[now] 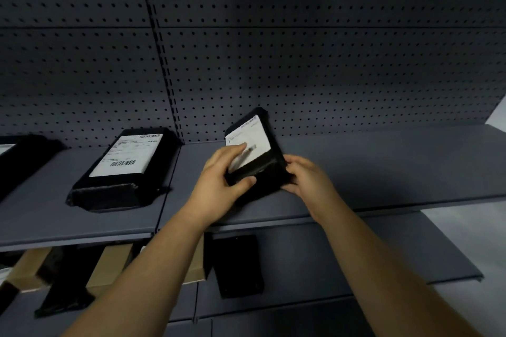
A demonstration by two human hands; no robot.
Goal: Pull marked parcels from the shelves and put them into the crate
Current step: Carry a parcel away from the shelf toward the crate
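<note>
Two bare hands hold a small black parcel (269,172) over the grey upper shelf (383,167), just right of the frame's centre, its far end tipped up toward the perforated back panel (301,63) at twelve o'clock. The left hand (219,186), at eight o'clock from the parcel, grips it with the fingers laid across the white label (252,139) and the thumb curled against the near edge. The right hand (306,180), at four o'clock, has its fingers curled round the parcel's right side. Whether the parcel's low corner touches the shelf cannot be told, and the label's print is blurred. At nine o'clock from the held parcel, well apart from it, a larger black parcel (109,194) lies flat on the same shelf, label and barcodes facing up; farther out at nine o'clock, a third dark parcel (24,159) is cut off by the frame's edge. On the lower shelf (383,254), a plain black packet (238,265) lies at six o'clock from the held parcel, between the two forearms, with brown cardboard boxes (109,262) and a black bag (63,298) at seven o'clock.
</note>
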